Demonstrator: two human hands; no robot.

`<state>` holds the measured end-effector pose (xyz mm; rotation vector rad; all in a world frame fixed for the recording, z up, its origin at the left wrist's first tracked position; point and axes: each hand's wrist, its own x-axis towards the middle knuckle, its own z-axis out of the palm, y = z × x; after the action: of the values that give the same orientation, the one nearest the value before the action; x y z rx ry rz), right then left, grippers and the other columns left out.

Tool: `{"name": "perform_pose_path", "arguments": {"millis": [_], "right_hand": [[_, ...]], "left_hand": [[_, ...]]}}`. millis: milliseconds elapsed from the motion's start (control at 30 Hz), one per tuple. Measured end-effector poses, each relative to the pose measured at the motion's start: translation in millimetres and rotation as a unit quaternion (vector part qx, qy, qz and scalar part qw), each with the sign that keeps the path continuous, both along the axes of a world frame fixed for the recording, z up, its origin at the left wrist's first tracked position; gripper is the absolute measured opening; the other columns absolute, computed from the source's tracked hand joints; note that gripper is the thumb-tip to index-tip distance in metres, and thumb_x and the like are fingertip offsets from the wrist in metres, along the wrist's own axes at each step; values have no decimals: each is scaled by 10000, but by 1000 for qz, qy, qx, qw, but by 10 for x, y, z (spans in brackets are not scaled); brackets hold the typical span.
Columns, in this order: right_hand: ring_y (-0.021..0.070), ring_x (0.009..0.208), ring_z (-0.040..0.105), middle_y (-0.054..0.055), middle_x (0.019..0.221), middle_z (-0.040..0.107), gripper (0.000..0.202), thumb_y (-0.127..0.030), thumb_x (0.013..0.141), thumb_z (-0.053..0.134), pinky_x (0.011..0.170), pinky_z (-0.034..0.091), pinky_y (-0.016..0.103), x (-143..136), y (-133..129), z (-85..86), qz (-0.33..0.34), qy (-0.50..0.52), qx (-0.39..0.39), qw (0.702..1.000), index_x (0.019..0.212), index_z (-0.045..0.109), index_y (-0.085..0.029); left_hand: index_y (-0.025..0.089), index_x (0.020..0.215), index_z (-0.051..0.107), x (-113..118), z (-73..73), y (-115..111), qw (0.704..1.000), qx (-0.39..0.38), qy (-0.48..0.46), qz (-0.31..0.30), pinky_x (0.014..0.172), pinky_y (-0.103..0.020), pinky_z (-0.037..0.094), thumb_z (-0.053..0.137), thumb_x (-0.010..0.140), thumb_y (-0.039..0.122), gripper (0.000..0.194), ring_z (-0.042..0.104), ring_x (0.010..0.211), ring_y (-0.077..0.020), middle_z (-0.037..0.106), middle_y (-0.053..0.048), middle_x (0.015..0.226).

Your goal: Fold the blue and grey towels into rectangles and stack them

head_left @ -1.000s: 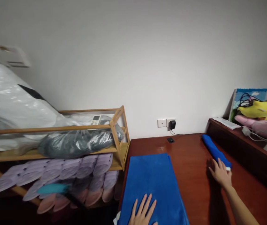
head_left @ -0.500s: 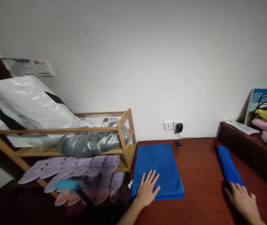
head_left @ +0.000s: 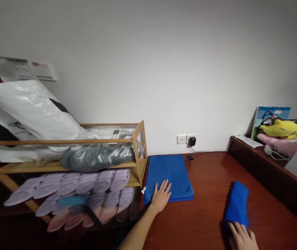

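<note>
A folded blue cloth [head_left: 167, 170] lies flat at the left side of the reddish-brown table. My left hand [head_left: 161, 197] rests on its near left part, palm down with fingers spread. Toward the right of the table is a second blue cloth [head_left: 238, 201], a narrow folded bundle. My right hand [head_left: 242, 238] has its fingers curled over the near end of this bundle; the thumb is hidden.
Left of the table [head_left: 205, 180] stands a wooden rack [head_left: 138, 166] with plastic bags [head_left: 98, 156] and rows of slippers [head_left: 119, 178]. A raised shelf [head_left: 231, 144] on the right bears a yellow plush toy [head_left: 281, 127]. A plugged-in adapter [head_left: 192, 141] is on the wall.
The view has turned a little to the right. My right hand and the narrow blue bundle have moved nearer and to the left on the table. My left hand stays on the flat cloth.
</note>
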<state>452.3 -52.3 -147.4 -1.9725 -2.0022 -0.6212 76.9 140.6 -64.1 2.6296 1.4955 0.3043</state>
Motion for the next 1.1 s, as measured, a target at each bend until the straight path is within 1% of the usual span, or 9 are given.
{"name": "perform_pose_path", "arguments": {"millis": [167, 333, 467, 567, 700, 767, 867, 967, 1100], "right_hand": [[318, 977, 603, 174, 1038, 655, 362, -289, 820, 376, 816, 499, 440, -380, -36, 219, 12, 154, -21, 988, 988, 661, -141], [271, 877, 616, 129, 926, 656, 346, -431, 850, 405, 806, 492, 410, -1428, -13, 694, 77, 416, -127, 897, 957, 631, -192], [210, 946, 622, 65, 1034, 674, 363, -448, 861, 452, 834, 503, 318, -2166, -139, 912, 159, 476, -192, 843, 1096, 609, -219], [213, 1120, 550, 71, 1232, 597, 427, -434, 869, 450, 945, 450, 346, -2250, -246, 1002, 230, 495, -260, 796, 1228, 541, -222], [270, 1343, 287, 72, 1471, 331, 509, -420, 870, 426, 1085, 232, 508, -1786, -261, 1002, 198, 320, -241, 894, 1359, 411, -282], [289, 1362, 237, 52, 1503, 258, 574, -420, 855, 448, 1065, 213, 566, -1521, -244, 932, 172, 242, -241, 924, 1405, 308, -333], [272, 1318, 330, 43, 1468, 340, 585, -315, 841, 454, 1037, 266, 543, -1308, -241, 786, 163, 189, -233, 940, 1404, 298, -352], [261, 1218, 460, 66, 1330, 522, 524, -242, 828, 443, 1020, 309, 512, -1328, -247, 654, 163, 189, -199, 948, 1347, 423, -312], [287, 1136, 540, 118, 1201, 616, 452, -446, 835, 465, 999, 381, 458, -1543, -227, 550, 111, 301, -152, 935, 1200, 582, -207]], "left_hand": [[279, 1453, 129, 8, -133, -805, 1000, -14, -24, -14, 1133, -483, 172, 328, 879, 172, 617, 121, 1400, -163, 125, -2, 1538], [292, 1456, -47, -55, 6, -1560, 982, -129, -93, -100, 1133, -508, 202, 558, 781, 329, 906, 137, 1399, -228, 80, -9, 1538], [306, 1456, -43, -137, 179, -1806, 977, -125, -109, -131, 1113, -514, 249, 622, 747, 375, 974, 143, 1396, -277, 81, -23, 1541], [330, 1456, 43, -308, 161, -1811, 982, -94, -81, -140, 1101, -503, 278, 548, 808, 291, 822, 259, 1365, -243, 256, -12, 1509], [367, 1415, 235, -660, 84, -1770, 985, -75, -77, -134, 1084, -434, 328, 467, 809, 137, 688, 330, 1332, -184, 356, 31, 1467], [366, 1373, 333, -817, 90, -1776, 984, -76, -103, -122, 1086, -410, 320, 415, 760, 44, 698, 355, 1314, -163, 400, 45, 1441], [349, 1251, 496, -961, 161, -1780, 977, -92, -168, -93, 1059, -376, 341, 390, 722, 17, 634, 446, 1234, -159, 535, 44, 1322], [296, 1100, 593, -1007, 280, -1684, 956, -105, -271, -30, 960, -346, 425, 440, 778, 125, 396, 557, 1075, -188, 648, 1, 1122], [235, 1069, 575, -970, 475, -1318, 933, -89, -350, 3, 883, -303, 467, 425, 850, 257, 266, 599, 977, -182, 661, -22, 1029]]}}
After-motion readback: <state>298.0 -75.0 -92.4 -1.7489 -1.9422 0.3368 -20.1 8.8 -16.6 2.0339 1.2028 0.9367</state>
